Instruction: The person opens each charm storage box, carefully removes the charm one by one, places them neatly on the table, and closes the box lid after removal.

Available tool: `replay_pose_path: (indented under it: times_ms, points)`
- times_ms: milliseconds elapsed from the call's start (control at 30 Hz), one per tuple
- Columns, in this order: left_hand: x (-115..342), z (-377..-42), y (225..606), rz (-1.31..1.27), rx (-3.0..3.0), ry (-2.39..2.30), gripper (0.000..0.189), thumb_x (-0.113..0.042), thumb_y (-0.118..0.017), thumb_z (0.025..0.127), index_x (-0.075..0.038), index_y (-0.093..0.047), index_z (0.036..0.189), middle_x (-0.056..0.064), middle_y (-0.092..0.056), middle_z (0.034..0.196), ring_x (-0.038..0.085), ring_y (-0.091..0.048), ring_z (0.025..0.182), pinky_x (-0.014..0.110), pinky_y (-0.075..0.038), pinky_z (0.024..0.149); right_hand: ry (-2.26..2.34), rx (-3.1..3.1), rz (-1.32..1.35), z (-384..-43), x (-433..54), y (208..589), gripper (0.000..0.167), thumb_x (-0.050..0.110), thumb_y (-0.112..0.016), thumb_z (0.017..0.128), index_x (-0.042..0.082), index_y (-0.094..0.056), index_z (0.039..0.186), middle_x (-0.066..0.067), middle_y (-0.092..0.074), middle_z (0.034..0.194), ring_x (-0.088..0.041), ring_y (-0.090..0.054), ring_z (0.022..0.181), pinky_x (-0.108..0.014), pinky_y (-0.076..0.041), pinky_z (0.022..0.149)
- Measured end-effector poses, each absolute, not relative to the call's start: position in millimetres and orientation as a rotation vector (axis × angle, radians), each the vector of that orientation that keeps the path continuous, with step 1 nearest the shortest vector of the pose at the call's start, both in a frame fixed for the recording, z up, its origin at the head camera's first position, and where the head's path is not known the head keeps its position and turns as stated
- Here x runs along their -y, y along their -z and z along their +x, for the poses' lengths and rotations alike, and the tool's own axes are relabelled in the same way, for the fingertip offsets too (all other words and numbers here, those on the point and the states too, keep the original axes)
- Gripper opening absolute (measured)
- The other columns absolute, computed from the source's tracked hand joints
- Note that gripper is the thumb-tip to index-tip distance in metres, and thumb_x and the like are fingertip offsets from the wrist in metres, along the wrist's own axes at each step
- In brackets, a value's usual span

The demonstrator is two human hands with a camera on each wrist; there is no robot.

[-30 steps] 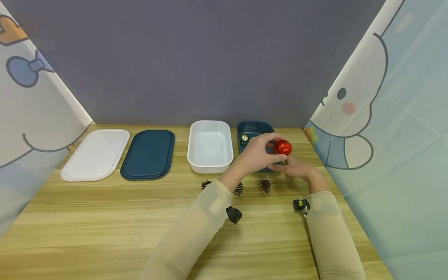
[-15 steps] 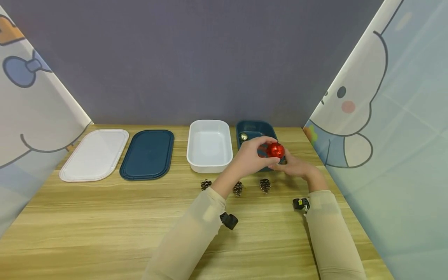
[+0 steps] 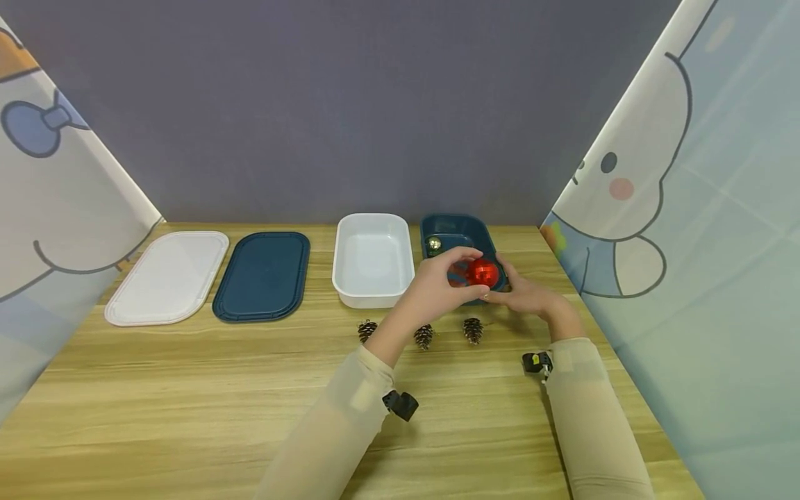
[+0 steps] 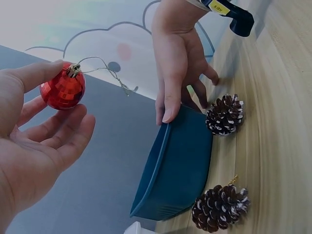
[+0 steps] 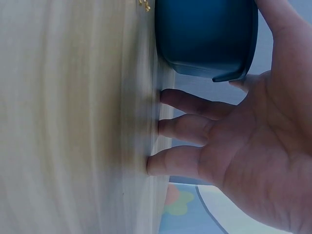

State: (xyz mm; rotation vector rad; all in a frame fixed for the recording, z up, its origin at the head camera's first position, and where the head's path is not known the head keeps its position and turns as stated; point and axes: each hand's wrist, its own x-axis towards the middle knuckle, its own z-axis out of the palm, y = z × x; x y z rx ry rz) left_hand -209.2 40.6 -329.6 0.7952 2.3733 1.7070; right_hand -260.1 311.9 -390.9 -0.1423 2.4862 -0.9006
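Observation:
A shiny red bauble (image 3: 483, 273) with a gold cap and string loop is pinched between the thumb and fingers of my left hand (image 3: 431, 285). In the head view it overlaps the dark blue box (image 3: 456, 223); the left wrist view shows the bauble (image 4: 63, 90) raised above the box's rim level. My right hand (image 3: 525, 295) is at the box's right near corner. Its thumb lies on the rim in the left wrist view, and its other fingers stand on the table beside the box (image 5: 204, 39). A small gold bauble (image 3: 434, 244) lies inside the box.
Left of the blue box stands a white box (image 3: 373, 300). Three pine cones lie in front: one pine cone (image 3: 367, 331), another pine cone (image 3: 423, 337) and a third pine cone (image 3: 472, 330). A blue lid (image 3: 262, 276) and white lid (image 3: 169, 278) lie farther left.
My left hand has carried the red bauble leftward and slightly nearer, from the box's right side to over the box. The right hand stays at the box corner, its thumb now apart from the bauble.

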Motion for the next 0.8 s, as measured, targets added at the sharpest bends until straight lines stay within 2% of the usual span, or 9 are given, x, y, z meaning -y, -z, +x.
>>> replay_pose_path:
  times_ms: [267, 600, 667, 800]
  points:
    - [-25, -201, 338, 0.773, -2.351, -1.778, 0.051, -0.023, -0.083, 0.096, -0.017, -0.064, 0.143, 0.004, -0.07, 0.137, 0.025, -0.072, 0.118, 0.03, -0.063, 0.095, 0.914, -2.481, -0.152, -259, -311, 390, 0.12, 0.067, -0.067, 0.097, 0.033, 0.023, 0.168, -0.031, -0.003, 0.177, -0.06, -0.028, 0.155, -0.076, -0.033, 0.12]
    - [-12, -190, 341, 0.758, -2.391, -1.779, 0.05, -0.018, -0.084, 0.094, -0.013, -0.066, 0.14, 0.008, -0.069, 0.137, 0.03, -0.074, 0.121, 0.04, -0.064, 0.098, 0.874, -2.503, -0.136, -259, -311, 392, 0.118, 0.071, -0.063, 0.097, 0.031, 0.022, 0.169, -0.032, -0.008, 0.176, -0.059, -0.029, 0.155, -0.076, -0.031, 0.121]
    - [-10, -188, 342, 0.742, -2.394, -1.776, 0.05, -0.017, -0.085, 0.093, -0.012, -0.066, 0.139, 0.008, -0.067, 0.135, 0.029, -0.074, 0.121, 0.039, -0.064, 0.098, 0.87, -2.507, -0.138, -259, -312, 392, 0.118, 0.071, -0.063, 0.097, 0.031, 0.022, 0.169, -0.033, -0.008, 0.175, -0.059, -0.031, 0.155, -0.075, -0.032, 0.121]
    - [-6, -183, 346, 0.719, -2.391, -1.787, 0.049, -0.014, -0.086, 0.092, -0.009, -0.067, 0.137, 0.011, -0.065, 0.131, 0.031, -0.074, 0.12, 0.045, -0.063, 0.1, 0.872, -2.512, -0.143, -259, -311, 392, 0.118, 0.07, -0.064, 0.097, 0.032, 0.022, 0.169, -0.032, -0.009, 0.176, -0.058, -0.033, 0.154, -0.075, -0.033, 0.121]
